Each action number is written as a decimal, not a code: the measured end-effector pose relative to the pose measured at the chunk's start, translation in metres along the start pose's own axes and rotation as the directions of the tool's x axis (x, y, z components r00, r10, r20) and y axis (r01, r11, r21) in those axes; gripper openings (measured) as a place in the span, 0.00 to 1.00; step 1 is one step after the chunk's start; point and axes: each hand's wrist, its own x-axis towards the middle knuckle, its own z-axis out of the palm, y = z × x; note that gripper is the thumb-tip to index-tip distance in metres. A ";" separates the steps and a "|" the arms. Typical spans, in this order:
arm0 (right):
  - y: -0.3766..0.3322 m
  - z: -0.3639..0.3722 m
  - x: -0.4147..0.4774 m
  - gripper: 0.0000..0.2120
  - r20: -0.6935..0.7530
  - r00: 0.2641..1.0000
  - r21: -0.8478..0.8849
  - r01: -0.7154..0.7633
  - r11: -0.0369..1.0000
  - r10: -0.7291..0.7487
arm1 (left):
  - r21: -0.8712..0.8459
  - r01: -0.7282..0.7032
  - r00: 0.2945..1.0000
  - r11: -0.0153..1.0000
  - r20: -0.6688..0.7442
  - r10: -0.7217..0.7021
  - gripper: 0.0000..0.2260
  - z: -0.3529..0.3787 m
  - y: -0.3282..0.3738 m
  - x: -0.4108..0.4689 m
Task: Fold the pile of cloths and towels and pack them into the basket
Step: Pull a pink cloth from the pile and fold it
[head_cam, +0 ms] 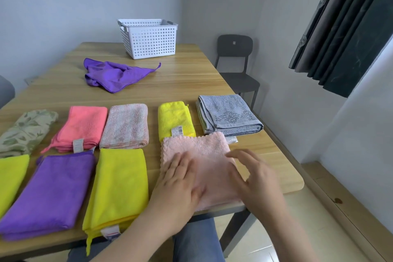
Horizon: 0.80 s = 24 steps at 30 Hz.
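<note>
A folded pale pink cloth lies at the table's near right corner. My left hand lies flat on its left part, fingers straight. My right hand hovers over its right edge with fingers spread; it is blurred. Folded cloths lie in two rows: leaf-print, coral, mottled pink, small yellow, grey-blue towel, then yellow, purple and yellow. An unfolded purple cloth lies crumpled farther back. The white perforated basket stands at the far edge, with nothing visible inside.
The wooden table ends just right of the grey-blue towel. A dark chair stands beyond the right edge, with a dark curtain at the window. My knees in jeans show under the near edge.
</note>
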 end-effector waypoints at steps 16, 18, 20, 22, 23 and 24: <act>0.019 0.030 -0.007 0.34 0.279 0.951 -0.205 -0.076 0.976 0.133 | -0.020 0.063 0.996 0.998 -0.066 -0.064 0.27 -0.017 0.000 0.026; 0.014 0.025 -0.007 0.26 0.219 0.967 -0.157 -0.094 0.983 0.128 | 0.007 0.069 0.998 0.998 0.011 -0.069 0.33 -0.005 0.003 0.025; 0.006 0.017 -0.007 0.19 0.183 0.969 -0.077 -0.151 0.986 0.163 | 0.036 0.069 0.997 0.997 0.043 -0.071 0.40 0.004 0.002 0.024; 0.000 0.012 -0.004 0.22 0.145 0.951 0.057 -0.285 0.957 0.274 | 0.039 0.068 0.996 0.997 0.051 -0.070 0.41 0.007 0.000 0.025; -0.003 0.010 -0.001 0.23 0.145 0.923 0.106 -0.372 0.922 0.356 | 0.036 0.066 0.996 0.997 0.054 -0.068 0.42 0.007 0.001 0.025; -0.004 0.010 0.003 0.23 0.165 0.889 0.124 -0.449 0.885 0.428 | 0.036 0.064 0.996 0.997 0.057 -0.066 0.42 0.006 0.001 0.025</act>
